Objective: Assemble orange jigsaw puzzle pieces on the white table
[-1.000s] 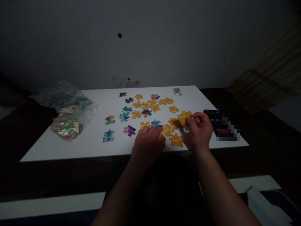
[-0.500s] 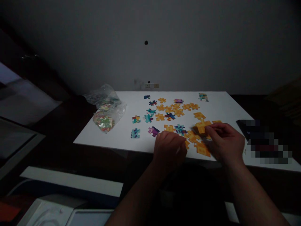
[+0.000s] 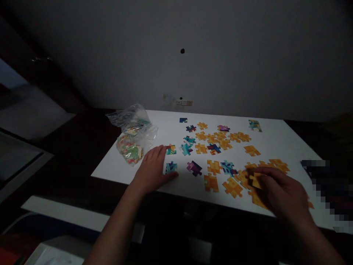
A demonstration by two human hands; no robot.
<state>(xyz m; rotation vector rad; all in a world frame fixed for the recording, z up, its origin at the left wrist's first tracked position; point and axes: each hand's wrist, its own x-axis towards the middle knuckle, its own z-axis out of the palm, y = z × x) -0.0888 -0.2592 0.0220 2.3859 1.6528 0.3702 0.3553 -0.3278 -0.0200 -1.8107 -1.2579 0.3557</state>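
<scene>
Between the thumb and fingers of my right hand (image 3: 285, 189) is a yellow puzzle piece (image 3: 257, 180), above a group of yellow pieces near the table's front edge. My left hand (image 3: 154, 169) is open, fingers stretched out, at the left part of the table. Its fingertips are beside a teal and orange puzzle piece (image 3: 171, 149), and a teal patterned piece (image 3: 171, 167) lies between thumb and fingers. A purple piece (image 3: 194, 168) sits right of the thumb. Yellow pieces (image 3: 214, 167) and a blue leaf-patterned piece (image 3: 228, 167) lie between my hands.
On the white table (image 3: 110, 169), a clear plastic bag (image 3: 135, 129) with colourful pieces stands at the left. More yellow pieces (image 3: 220, 136) are spread toward the back. A joined colourful section (image 3: 255, 125) lies at the back right. A dark, blurred-out object (image 3: 328, 187) is at the right edge.
My left hand has moved left from the yellow pieces at the front and spread its fingers. My right hand still holds a yellow piece, now lower over the group. The view has shifted.
</scene>
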